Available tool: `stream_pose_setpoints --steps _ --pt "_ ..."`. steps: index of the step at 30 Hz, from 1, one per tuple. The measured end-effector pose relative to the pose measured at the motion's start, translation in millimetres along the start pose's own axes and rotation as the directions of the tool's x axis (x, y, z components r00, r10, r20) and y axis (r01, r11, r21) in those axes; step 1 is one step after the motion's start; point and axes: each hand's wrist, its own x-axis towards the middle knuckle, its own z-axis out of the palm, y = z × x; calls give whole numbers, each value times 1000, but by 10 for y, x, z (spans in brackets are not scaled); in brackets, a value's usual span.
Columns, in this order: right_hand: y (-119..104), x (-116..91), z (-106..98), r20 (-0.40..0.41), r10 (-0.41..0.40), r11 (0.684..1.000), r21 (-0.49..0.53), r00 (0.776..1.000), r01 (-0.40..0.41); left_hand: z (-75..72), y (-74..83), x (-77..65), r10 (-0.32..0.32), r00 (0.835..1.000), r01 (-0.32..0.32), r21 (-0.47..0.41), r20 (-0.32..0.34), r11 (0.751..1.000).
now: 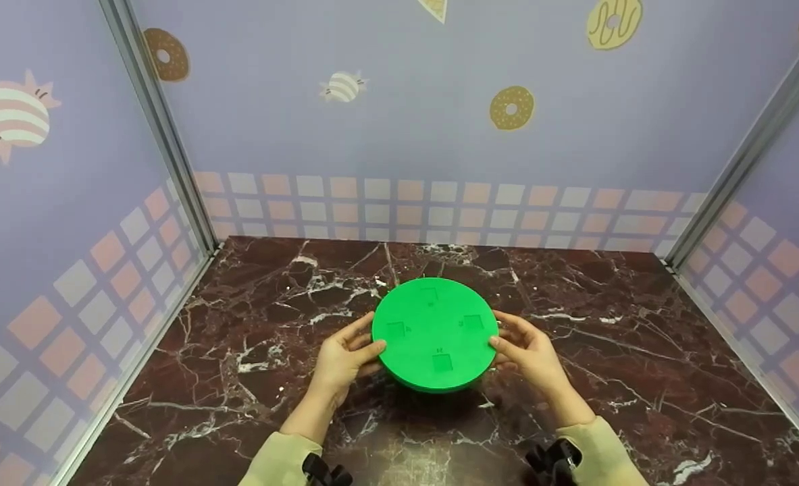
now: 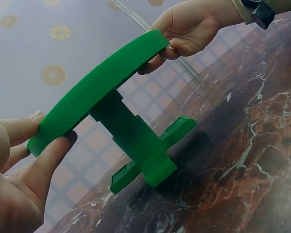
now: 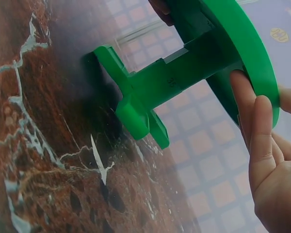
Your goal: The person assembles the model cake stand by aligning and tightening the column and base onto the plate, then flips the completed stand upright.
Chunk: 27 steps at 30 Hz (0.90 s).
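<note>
A green toy pedestal table (image 1: 434, 331) is between the two hands at the middle of the head view. Its round top has several square recesses with small marks beside them. Under the top, a square stepped column (image 2: 131, 128) runs down to splayed feet (image 3: 133, 119), close over the marble surface. My left hand (image 1: 345, 354) grips the left edge of the top, thumb above and fingers below. On the opposite edge, my right hand (image 1: 527, 345) pinches the rim in the same way. The head view hides the column and feet beneath the top.
A dark red marble tabletop (image 1: 237, 344) with white veins lies under everything. Lilac wall panels (image 1: 413, 142) with sweets and checks stand at the back and both sides, joined by metal corner posts (image 1: 163, 128). Black straps with cameras (image 1: 553, 462) sit on both wrists.
</note>
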Motion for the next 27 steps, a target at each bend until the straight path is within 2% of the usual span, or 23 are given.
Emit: stream_pose_setpoints --steps 6,13,27 --pt "20 0 19 -9 38 999 39 999 -38 15 -27 12 -17 1000 16 -45 -22 999" --pt "32 -10 40 50 76 995 58 996 -78 19 -43 10 -40 998 33 -115 -54 993" --pt "2 13 -5 87 104 994 21 991 -106 4 -24 23 -55 995 49 -74 -78 996"
